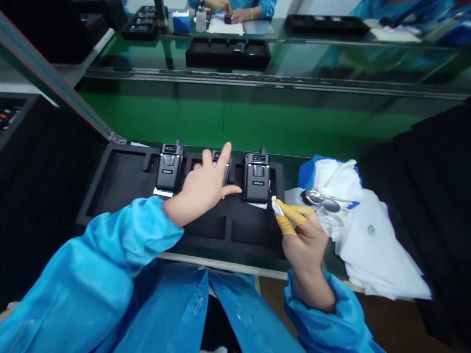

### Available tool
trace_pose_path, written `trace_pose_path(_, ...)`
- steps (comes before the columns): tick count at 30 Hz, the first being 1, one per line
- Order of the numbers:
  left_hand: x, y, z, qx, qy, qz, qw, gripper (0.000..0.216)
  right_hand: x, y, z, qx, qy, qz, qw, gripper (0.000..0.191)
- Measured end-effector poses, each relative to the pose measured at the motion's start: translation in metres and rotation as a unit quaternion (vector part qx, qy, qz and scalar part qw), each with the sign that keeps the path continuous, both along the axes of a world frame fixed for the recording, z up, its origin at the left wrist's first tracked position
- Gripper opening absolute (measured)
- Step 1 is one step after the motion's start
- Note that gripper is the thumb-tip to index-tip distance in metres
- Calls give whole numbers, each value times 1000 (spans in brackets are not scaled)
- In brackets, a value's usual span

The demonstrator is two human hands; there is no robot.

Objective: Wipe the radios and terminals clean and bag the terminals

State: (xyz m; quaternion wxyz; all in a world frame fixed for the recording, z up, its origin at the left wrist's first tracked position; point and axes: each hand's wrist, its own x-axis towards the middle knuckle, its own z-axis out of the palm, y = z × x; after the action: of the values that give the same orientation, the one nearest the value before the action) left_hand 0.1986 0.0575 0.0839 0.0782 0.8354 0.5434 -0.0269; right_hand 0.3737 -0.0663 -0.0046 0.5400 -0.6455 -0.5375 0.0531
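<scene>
A black foam tray [121,179] in front of me carries three black handheld radios standing in its slots. My left hand [204,186] reaches over the middle radio [222,162], fingers curled around it, index finger raised. The left radio [169,166] and the right radio [256,176] stand untouched on either side. My right hand [303,233] hovers just right of the tray, with yellow finger cots on thumb and forefinger pinching a small white wipe [277,207].
White cloths [371,240] lie at the right with a shiny metal dish-like tool [320,198] on them. A green conveyor belt [235,120] runs behind the tray. Farther back are more black trays [228,53], and another person's hands [235,12] work at a bench.
</scene>
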Motion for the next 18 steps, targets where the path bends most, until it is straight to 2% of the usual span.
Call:
trace_pose_path(3, 10, 7, -9, -32, -31, 9, 999, 92, 3, -1, 4, 33, -44, -8, 998, 24)
trace_pose_path(5, 2, 11, -12, -60, -110, 16, 992, 94, 6, 0, 9, 46, -65, -12, 997, 24)
trace_pose_path(9, -31, 3, -13, -125, -323, 27, 938, 105, 6, 6, 27, 47, -110, 2, 993, 23)
trace_pose_path(12, -53, -15, -13, -130, -406, 2, 905, 83, -8, 18, 43, 39, -157, 48, 986, 24)
trace_pose_path(15, -63, -32, -14, -96, -425, -32, 900, 61, -32, 29, 57, 55, -201, 69, 976, 31)
trace_pose_path(18, -66, -42, -16, -66, -431, -43, 899, 59, -58, 37, 67, 63, -245, 52, 966, 35)
